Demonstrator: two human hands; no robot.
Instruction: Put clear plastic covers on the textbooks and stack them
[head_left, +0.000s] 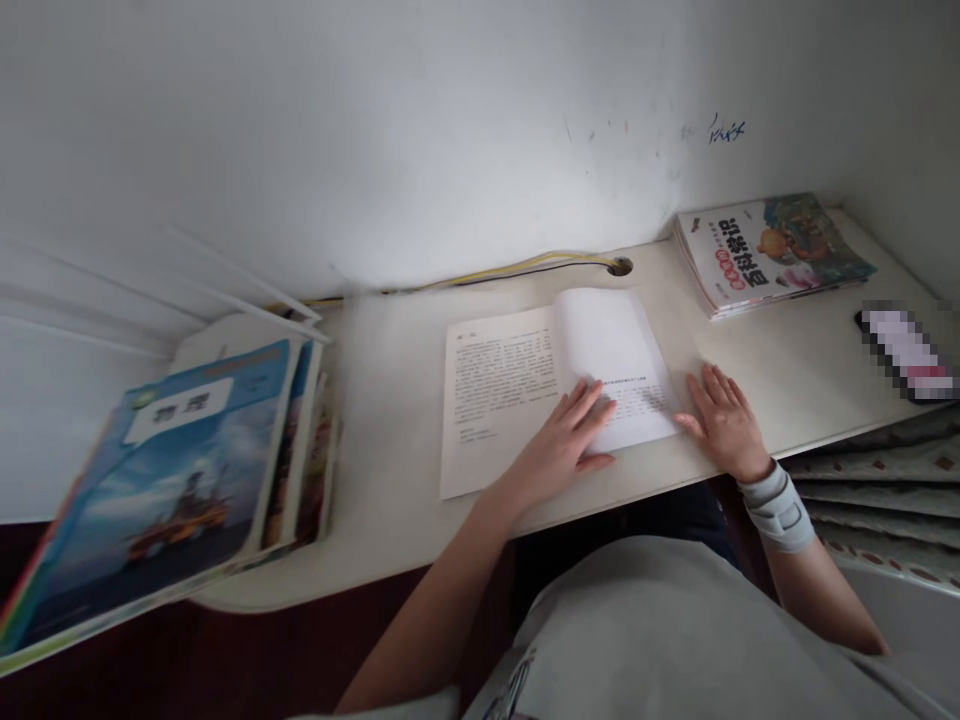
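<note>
An open book (502, 390) with printed text lies on the white desk (390, 430) in front of me. Its right-hand page is mostly blank at the top, with a heading and some lines lower down. My left hand (574, 430) rests on that right page near the middle of the book, fingers stretched out and partly over the print. Just to the right of the book, my right hand (724, 415) lies flat on the desk, its thumb close to the page's lower right corner. A grey band (780, 508) wraps my right wrist.
Several books, the top one blue (187, 470), stand stacked at the left, over the desk's end. A pile of magazines (772, 250) lies at the back right, with a phone (904, 350) nearer me. Yellow and black cables (510, 268) run along the wall into a hole (620, 267).
</note>
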